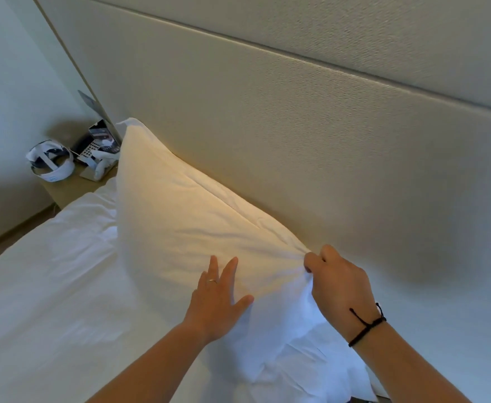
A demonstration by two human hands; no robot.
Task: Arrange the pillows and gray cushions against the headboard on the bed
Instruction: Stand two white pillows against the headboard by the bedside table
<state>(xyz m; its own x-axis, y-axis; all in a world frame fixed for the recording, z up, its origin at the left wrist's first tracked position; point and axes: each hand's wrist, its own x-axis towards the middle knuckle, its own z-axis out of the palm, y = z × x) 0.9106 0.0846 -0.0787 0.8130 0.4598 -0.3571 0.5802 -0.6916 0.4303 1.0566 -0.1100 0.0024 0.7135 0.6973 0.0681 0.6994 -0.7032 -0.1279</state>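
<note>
The right hand is pinching the white pillow by its upper corner at lower centre; the left hand is pressing flat, fingers apart. It is looking soft, light and floppy; corners are offering the surest hold.

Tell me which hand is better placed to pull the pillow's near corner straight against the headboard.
Probably the right hand: it already pinches the white pillow at its corner beside the headboard. The left hand lies flat on the pillow's face with straight fingers, better suited to steadying it.

Wooden nightstand, white headset, perhaps a phone, pale wall
</note>
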